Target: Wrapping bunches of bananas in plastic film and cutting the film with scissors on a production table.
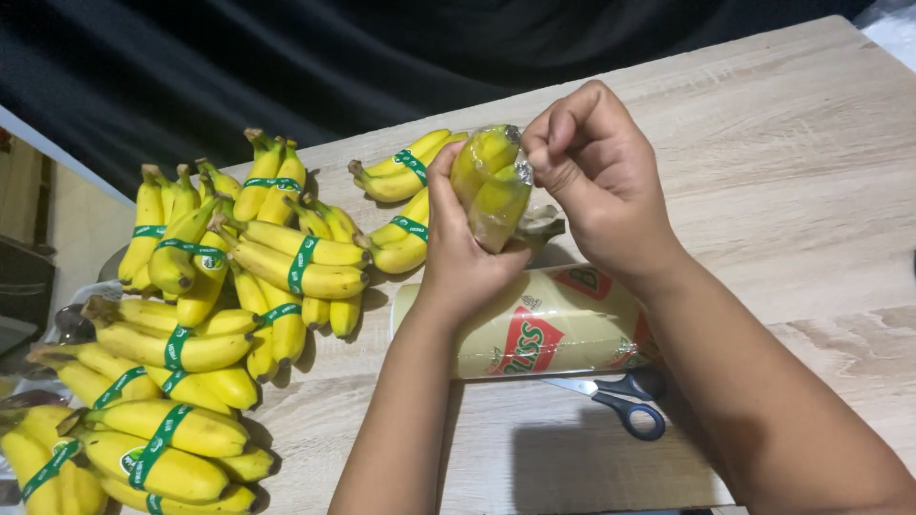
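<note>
The left hand (458,253) holds a small bunch of bananas (489,183) up above the surface (811,191), near its middle. The left grip is clamped around the bunch from behind. Clear wrap covers the bunch and shines at the top. The right hand (590,176) is at the top of the bunch, with its fingers curled tight together and pinching the clear wrap there.

To do this step well, I think the left hand should keep the bunch steady while the right hand pulls the wrap snug and flat. A soft pull is best, because bananas bruise fast and thin wrap tears fast.

Just under the hands lies a roll of clear wrap (534,329) on its side. It looks pale yellow and has a red label with slanted edges in the middle and another red patch near its right end. Blue-handled scissors (625,401) lie just in front of the roll, partly under the right arm.

To the left lie many more banana bunches (191,334), close together. Each one has a thin green band with small white marks around its middle. Two banded bunches (405,205) lie just behind the left hand. A dark cloth (286,57) hangs behind the surface.
</note>
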